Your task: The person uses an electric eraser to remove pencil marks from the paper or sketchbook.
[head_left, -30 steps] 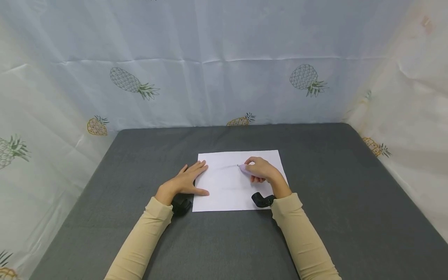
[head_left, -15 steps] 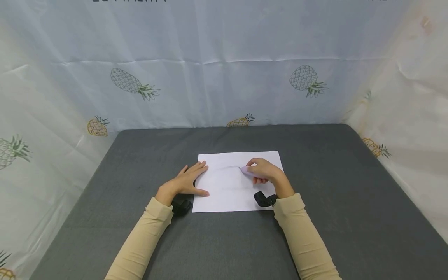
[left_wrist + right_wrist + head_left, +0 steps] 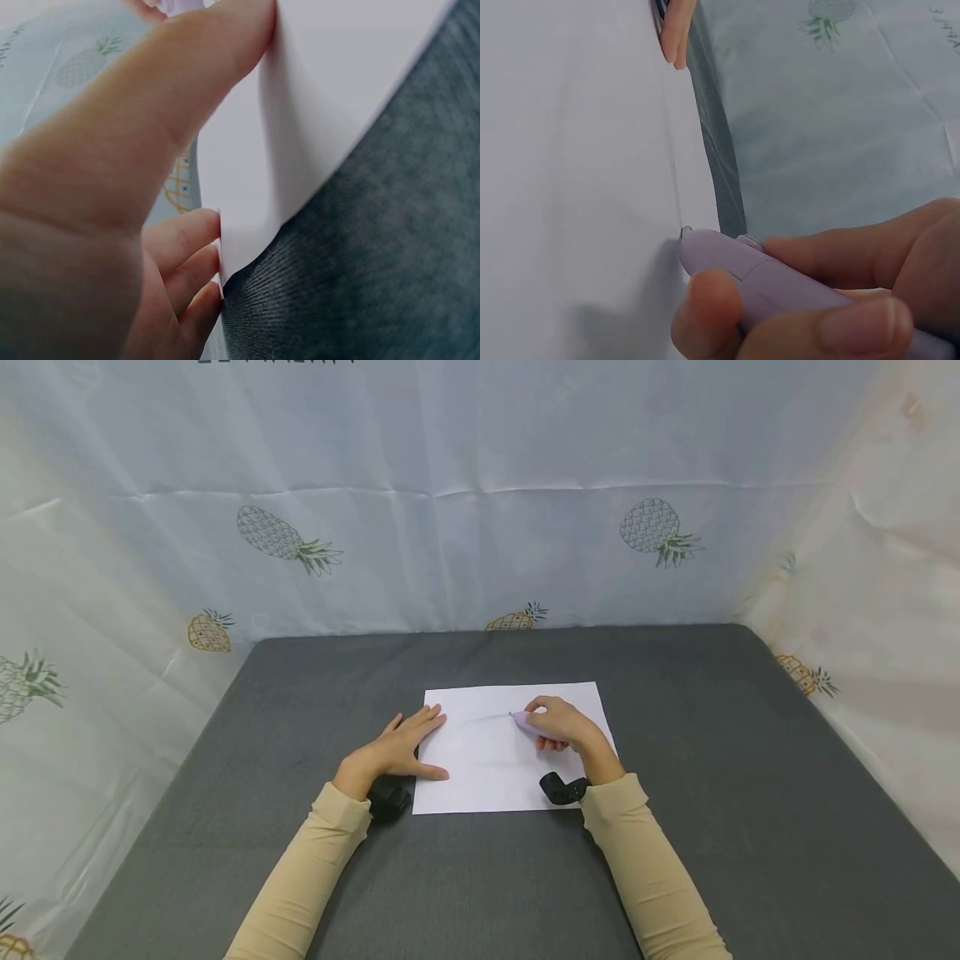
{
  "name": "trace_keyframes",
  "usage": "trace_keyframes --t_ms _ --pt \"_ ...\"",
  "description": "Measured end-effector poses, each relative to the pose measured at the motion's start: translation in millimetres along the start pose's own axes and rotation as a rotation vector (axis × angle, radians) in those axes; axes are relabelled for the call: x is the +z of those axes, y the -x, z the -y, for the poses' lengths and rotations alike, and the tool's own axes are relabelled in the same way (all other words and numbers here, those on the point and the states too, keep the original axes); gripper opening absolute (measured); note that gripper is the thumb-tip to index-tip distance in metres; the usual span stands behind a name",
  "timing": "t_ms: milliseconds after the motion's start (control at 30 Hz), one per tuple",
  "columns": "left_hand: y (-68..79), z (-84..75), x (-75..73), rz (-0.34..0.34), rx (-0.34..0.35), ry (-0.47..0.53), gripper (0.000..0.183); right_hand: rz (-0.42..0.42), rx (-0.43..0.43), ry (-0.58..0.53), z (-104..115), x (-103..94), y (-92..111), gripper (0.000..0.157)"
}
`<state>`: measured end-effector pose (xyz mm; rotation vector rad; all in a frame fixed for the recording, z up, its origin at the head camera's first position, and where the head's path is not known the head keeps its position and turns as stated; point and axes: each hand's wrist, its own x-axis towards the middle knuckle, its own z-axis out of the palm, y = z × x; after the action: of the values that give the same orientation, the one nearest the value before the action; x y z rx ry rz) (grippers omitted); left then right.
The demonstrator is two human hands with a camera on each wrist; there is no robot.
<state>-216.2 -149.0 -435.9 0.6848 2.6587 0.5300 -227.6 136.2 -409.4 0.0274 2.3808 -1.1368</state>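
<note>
Lavender tool (image 3: 761,276): pinched in right grip (image 3: 564,727).
Head: tool over paper (image 3: 480,777); left grip (image 3: 393,750), fingers spread, on the paper's edge. Left wrist: thumb (image 3: 150,105) on paper. Right wrist: tool tip (image 3: 688,232) at faint line (image 3: 675,169), just ahead of right grip.

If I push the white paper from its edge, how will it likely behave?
The paper looks thin at its edge, so it's probably light and floppy. Lying flat on the dark tabletop, it may slide or buckle. It might also tear along the faint line by the purple tool, though I can't tell whether that's a cut.
</note>
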Motion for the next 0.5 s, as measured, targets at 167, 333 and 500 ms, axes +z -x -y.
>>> trace_keyframes --t_ms 167,333,500 --pt "0.5 -0.8 0.0 -0.002 -0.002 0.001 0.099 0.017 -0.001 0.032 -0.4 -5.0 3.8 0.033" --pt "0.0 -1.6 0.1 0.001 0.003 0.009 0.099 0.036 0.0 0.052 -0.5 -7.8 6.3 0.034" --pt "0.5 -1.2 -0.3 -0.001 0.005 0.013 0.099 0.046 0.0 0.067 1.1 -8.1 7.3 0.036"
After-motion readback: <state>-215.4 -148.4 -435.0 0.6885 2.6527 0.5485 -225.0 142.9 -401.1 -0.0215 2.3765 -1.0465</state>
